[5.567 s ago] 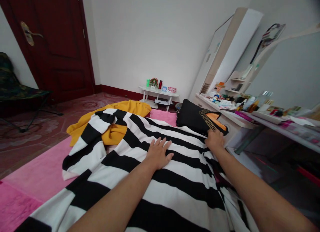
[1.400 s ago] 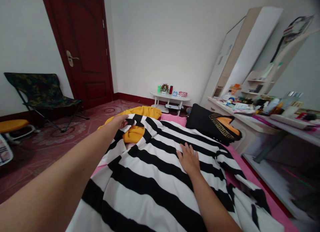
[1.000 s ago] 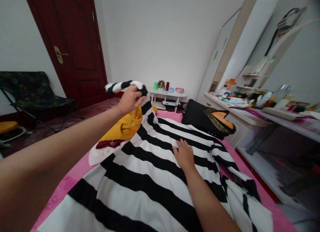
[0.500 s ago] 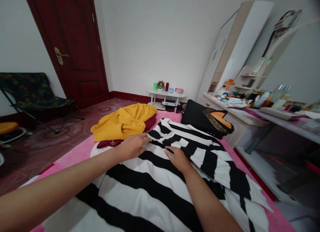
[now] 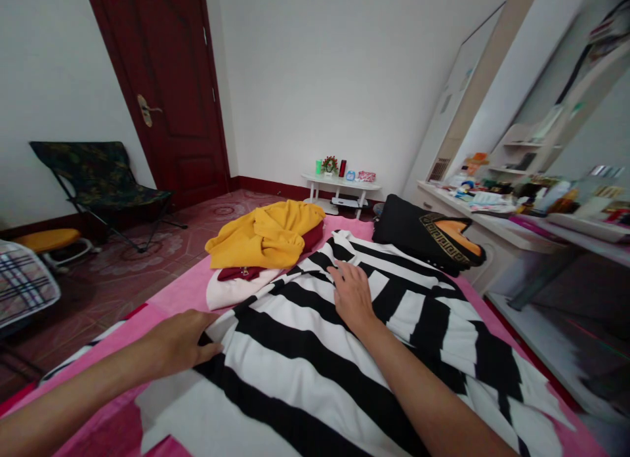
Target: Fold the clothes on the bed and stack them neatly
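Note:
A black-and-white striped garment (image 5: 315,365) lies spread over the pink bed cover (image 5: 172,293), its left sleeve folded across the body. My right hand (image 5: 350,294) rests flat on the folded sleeve near the garment's middle, fingers apart. My left hand (image 5: 178,343) lies at the garment's left edge, fingertips touching the cloth, fingers loosely together. Whether it pinches the edge is hidden.
A yellow garment (image 5: 268,234) lies heaped on a dark red one (image 5: 236,272) at the far left of the bed. A black pillow (image 5: 418,237) sits at the far right. A cluttered dresser (image 5: 516,207), folding chair (image 5: 98,181), small white table (image 5: 339,184) and door (image 5: 167,89) surround the bed.
My left hand lifted the striped sleeve off the yellow garment, folded it over the body, then slid back to the garment's near left edge. My right hand stayed pressed on the middle.

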Tool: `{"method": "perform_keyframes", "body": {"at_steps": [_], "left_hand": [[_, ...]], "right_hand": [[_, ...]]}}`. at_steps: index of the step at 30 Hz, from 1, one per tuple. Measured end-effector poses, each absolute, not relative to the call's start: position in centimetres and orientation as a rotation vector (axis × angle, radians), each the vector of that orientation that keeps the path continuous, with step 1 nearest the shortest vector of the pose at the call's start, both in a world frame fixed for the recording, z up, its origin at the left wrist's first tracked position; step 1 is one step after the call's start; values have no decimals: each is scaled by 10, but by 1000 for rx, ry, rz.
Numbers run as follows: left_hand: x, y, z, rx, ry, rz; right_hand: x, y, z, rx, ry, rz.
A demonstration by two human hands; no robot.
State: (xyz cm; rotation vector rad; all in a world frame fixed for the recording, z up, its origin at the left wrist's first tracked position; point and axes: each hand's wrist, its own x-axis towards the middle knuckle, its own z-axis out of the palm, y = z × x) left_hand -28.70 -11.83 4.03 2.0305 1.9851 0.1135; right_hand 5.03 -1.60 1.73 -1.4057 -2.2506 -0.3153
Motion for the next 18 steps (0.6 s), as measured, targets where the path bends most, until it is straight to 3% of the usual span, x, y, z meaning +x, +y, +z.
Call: {"method": "perform_keyframes", "body": {"at_steps": [5, 11, 18], "left_hand": [[-281, -135, 61, 2002, 1745, 160], [-242, -140, 106, 1852, 1468, 381], [-184, -155, 127, 2019, 1247, 354]], "right_hand": [[64, 21, 22, -1842, -2188, -286], [86, 51, 67, -1877, -2097, -397], [110, 66, 93, -1901, -2042, -475]]}}
